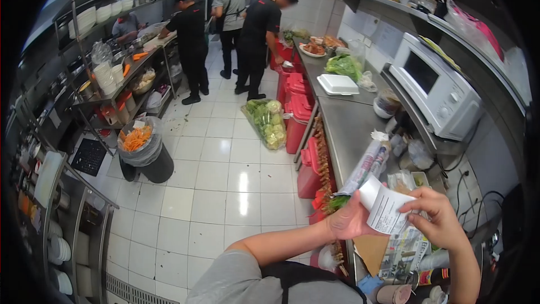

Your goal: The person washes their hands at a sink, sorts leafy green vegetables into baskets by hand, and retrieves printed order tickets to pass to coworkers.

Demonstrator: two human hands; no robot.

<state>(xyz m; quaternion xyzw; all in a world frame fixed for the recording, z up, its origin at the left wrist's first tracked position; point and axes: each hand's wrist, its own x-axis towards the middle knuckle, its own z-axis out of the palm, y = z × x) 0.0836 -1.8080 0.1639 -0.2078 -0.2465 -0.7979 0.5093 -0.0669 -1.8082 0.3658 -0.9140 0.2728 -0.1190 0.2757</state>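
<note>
A white printed receipt (386,214) is held up in front of me over the steel counter, its top end curled. My left hand (347,219) grips it along the left edge, with some fingers hidden behind the paper. On the right edge, my right hand (434,214) pinches the same slip between thumb and fingers. Just beyond the paper lies a long plastic-wrapped bundle (364,166) with green leaves at its near end. Below my hands are a brown cardboard piece (371,254) and a printed newspaper-like sheet (402,256).
The counter (351,114) carries a white foam box (337,84) and lettuce (344,64). A microwave (433,84) stands on the right shelf. Red bins (298,118) line the counter's side. On the floor are bagged vegetables (265,123) and a bin of carrot peelings (147,155). Several people work farther back.
</note>
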